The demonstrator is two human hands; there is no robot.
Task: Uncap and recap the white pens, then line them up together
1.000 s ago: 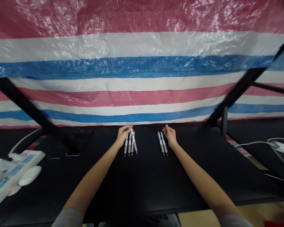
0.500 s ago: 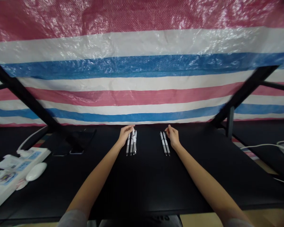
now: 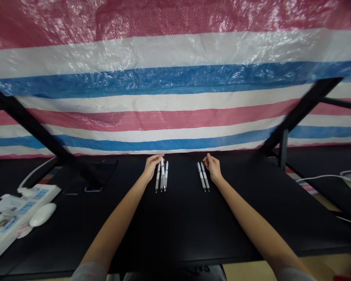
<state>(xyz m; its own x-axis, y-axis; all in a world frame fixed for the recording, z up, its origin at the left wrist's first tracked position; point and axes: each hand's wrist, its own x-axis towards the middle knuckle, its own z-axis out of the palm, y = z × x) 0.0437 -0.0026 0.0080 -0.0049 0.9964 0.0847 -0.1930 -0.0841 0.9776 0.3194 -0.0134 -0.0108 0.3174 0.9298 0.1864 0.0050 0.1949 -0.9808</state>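
Observation:
My left hand (image 3: 151,167) is closed in a pinch on the top end of a white and grey pen (image 3: 163,171). That pen slants over a group of similar pens lying side by side on the black table (image 3: 175,226), their tips toward me. To the right, two more matching pens lie parallel, a left one (image 3: 201,176) and a right one (image 3: 205,177). My right hand (image 3: 213,168) rests just beside their upper ends with its fingers curled in. Nothing shows in those fingers, and whether they touch the nearer pen is hard to see.
A white power strip (image 3: 23,214) with plugs and a white computer mouse (image 3: 43,214) lie at the left. Dark flat devices (image 3: 93,179) sit near the left black frame bar (image 3: 41,132). A striped plastic sheet (image 3: 175,82) hangs behind. White cables (image 3: 318,177) run at the right.
The pen in my left hand has shifted slightly left, over the middle of the group, uncovering more of the rightmost pen there. My right hand has stayed about where it was.

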